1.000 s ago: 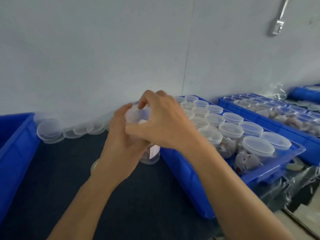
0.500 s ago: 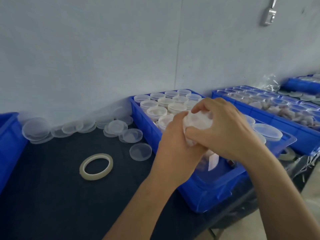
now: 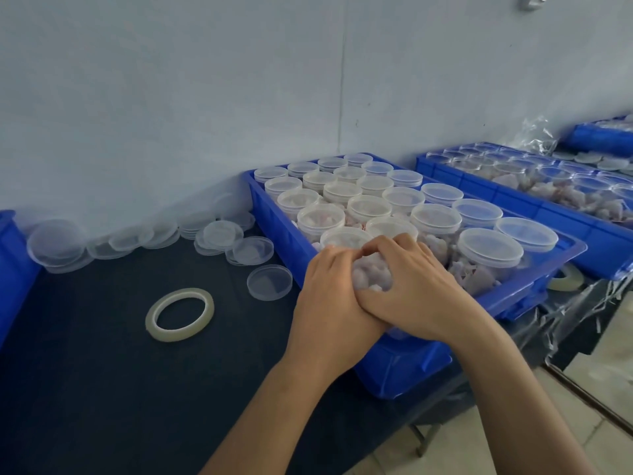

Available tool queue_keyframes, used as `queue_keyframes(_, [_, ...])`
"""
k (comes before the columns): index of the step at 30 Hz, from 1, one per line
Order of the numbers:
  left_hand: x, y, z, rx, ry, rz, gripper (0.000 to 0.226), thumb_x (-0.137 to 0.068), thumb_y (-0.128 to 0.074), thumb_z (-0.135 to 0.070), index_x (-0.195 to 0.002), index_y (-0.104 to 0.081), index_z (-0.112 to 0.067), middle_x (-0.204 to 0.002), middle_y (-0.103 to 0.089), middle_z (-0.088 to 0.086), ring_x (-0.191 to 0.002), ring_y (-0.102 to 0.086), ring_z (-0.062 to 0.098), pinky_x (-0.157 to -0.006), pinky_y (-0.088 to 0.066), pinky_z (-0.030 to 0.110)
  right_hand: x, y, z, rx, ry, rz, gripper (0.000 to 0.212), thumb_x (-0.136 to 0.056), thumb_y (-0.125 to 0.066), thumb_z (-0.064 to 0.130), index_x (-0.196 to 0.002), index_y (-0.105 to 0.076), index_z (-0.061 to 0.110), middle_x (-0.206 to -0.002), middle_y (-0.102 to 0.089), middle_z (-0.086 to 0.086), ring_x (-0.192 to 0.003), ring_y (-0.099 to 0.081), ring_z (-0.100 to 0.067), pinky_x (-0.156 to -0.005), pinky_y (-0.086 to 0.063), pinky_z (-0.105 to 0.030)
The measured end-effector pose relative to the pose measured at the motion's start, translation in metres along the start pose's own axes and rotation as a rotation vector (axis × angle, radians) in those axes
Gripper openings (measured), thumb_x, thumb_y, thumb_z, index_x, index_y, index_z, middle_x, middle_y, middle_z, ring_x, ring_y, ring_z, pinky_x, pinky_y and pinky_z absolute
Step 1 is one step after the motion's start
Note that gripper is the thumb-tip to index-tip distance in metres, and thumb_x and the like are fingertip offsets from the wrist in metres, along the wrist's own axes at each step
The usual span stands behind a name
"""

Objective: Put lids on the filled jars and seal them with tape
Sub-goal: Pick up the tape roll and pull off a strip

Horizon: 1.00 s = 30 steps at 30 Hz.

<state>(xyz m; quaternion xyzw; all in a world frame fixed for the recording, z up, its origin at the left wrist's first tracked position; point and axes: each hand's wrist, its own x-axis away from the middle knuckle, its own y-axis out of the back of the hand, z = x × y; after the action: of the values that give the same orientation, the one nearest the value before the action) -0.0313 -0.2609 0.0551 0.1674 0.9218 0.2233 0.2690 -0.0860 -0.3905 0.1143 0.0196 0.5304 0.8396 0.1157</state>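
One filled clear jar (image 3: 371, 274) is gripped between both hands over the near end of the blue crate (image 3: 404, 368); left hand (image 3: 329, 296) is curled round its left side, right hand (image 3: 416, 293) wrapped over its right and top; one tape roll (image 3: 180, 314) lies flat on the dark table (image 3: 102, 389), left of the hands; one loose lid (image 3: 269, 282) lies between roll and crate; further lids are heaped along the far wall, count indeterminable; lidded jars fill the crate in rows.

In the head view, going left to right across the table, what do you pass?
Blue bin edge → row of loose lids → tape roll → single lid → left hand → jar held by both hands → right hand → second tray of jars.
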Motion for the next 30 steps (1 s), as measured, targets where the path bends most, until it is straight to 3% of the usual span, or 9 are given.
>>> queue_keyframes(7, [0.003, 0.000, 0.002, 0.004, -0.045, 0.030, 0.057, -0.079, -0.083, -0.042, -0.126, -0.055, -0.024, -0.124, -0.052, -0.016, -0.118, -0.054, 0.007, -0.091, -0.056, 0.042, 0.000, 0.004, 0.003, 0.126, 0.000, 0.139, 0.048, -0.098, -0.049, 0.049, -0.141, -0.037, 0.032, -0.136, -0.035, 0.005, -0.135, -0.033, -0.022, -0.105, -0.035, -0.039])
queue_keyframes(10, [0.003, 0.004, 0.001, 0.041, -0.096, -0.002, 0.054, -0.081, -0.083, -0.032, -0.126, -0.059, -0.014, -0.119, -0.059, -0.004, -0.114, -0.058, 0.019, -0.097, -0.054, 0.046, 0.001, 0.001, 0.019, 0.235, -0.003, 0.041, 0.047, -0.099, -0.045, 0.049, -0.140, -0.043, 0.026, -0.140, -0.040, -0.002, -0.136, -0.036, -0.029, -0.107, -0.032, -0.037])
queue_keyframes(12, [0.003, 0.014, 0.002, 0.087, -0.086, -0.015, 0.058, -0.079, -0.075, -0.037, -0.129, -0.060, -0.010, -0.109, -0.064, 0.001, -0.105, -0.062, 0.028, -0.095, -0.055, 0.053, -0.002, -0.002, 0.038, 0.325, 0.048, -0.099, 0.048, -0.098, -0.045, 0.049, -0.138, -0.049, 0.023, -0.144, -0.041, -0.002, -0.135, -0.037, -0.029, -0.110, -0.032, -0.037])
queue_keyframes(15, [0.005, 0.045, 0.014, 0.103, -0.047, -0.114, 0.055, -0.079, -0.073, -0.035, -0.132, -0.058, -0.029, -0.109, -0.069, -0.011, -0.103, -0.068, 0.018, -0.091, -0.059, 0.039, -0.015, -0.016, 0.077, 0.332, 0.187, -0.225, 0.037, -0.099, -0.046, 0.040, -0.127, -0.054, 0.019, -0.134, -0.049, -0.004, -0.126, -0.043, -0.029, -0.106, -0.039, -0.037])
queue_keyframes(18, [0.012, 0.094, 0.040, -0.061, -0.040, -0.305, 0.062, -0.079, -0.081, -0.014, -0.134, -0.059, -0.029, -0.127, -0.068, -0.012, -0.118, -0.066, 0.011, -0.099, -0.053, 0.025, -0.033, -0.045, 0.123, 0.200, 0.325, -0.255, 0.021, -0.101, -0.045, 0.037, -0.109, -0.051, 0.019, -0.116, -0.054, -0.002, -0.110, -0.050, -0.027, -0.093, -0.044, -0.039])
queue_keyframes(20, [0.024, 0.131, 0.061, -0.103, 0.030, -0.378, 0.057, -0.082, -0.082, -0.007, -0.130, -0.061, -0.032, -0.122, -0.069, -0.017, -0.115, -0.067, 0.006, -0.094, -0.054, 0.022, -0.044, -0.070, 0.155, 0.070, 0.411, -0.189, 0.019, -0.102, -0.046, 0.039, -0.104, -0.050, 0.020, -0.112, -0.056, 0.001, -0.105, -0.053, -0.024, -0.088, -0.045, -0.041])
queue_keyframes(26, [0.083, 0.227, 0.135, -0.208, 0.427, -0.485, 0.010, -0.089, -0.065, -0.026, -0.094, -0.061, -0.033, -0.091, -0.070, -0.012, -0.083, -0.067, 0.006, -0.071, -0.057, 0.036, -0.058, -0.177, 0.235, -0.083, 0.534, 0.155, 0.035, -0.105, -0.039, 0.049, -0.111, -0.062, 0.024, -0.110, -0.060, 0.003, -0.103, -0.057, -0.023, -0.084, -0.046, -0.044])
queue_keyframes(28, [0.104, 0.236, 0.158, -0.186, 0.571, -0.526, 0.014, -0.090, -0.067, -0.014, -0.085, -0.059, -0.024, -0.078, -0.068, -0.006, -0.072, -0.064, 0.016, -0.065, -0.054, 0.040, -0.057, -0.212, 0.253, -0.122, 0.508, 0.286, 0.038, -0.106, -0.039, 0.050, -0.107, -0.065, 0.023, -0.111, -0.063, 0.000, -0.104, -0.060, -0.025, -0.086, -0.048, -0.044])
queue_keyframes(30, [0.119, 0.237, 0.175, -0.170, 0.653, -0.586, 0.020, -0.091, -0.068, -0.007, -0.079, -0.057, -0.020, -0.071, -0.066, -0.004, -0.065, -0.059, 0.012, -0.061, -0.048, 0.035, -0.055, -0.240, 0.262, -0.167, 0.502, 0.348, 0.039, -0.107, -0.041, 0.051, -0.103, -0.067, 0.023, -0.111, -0.068, -0.001, -0.105, -0.062, -0.026, -0.091, -0.049, -0.044])
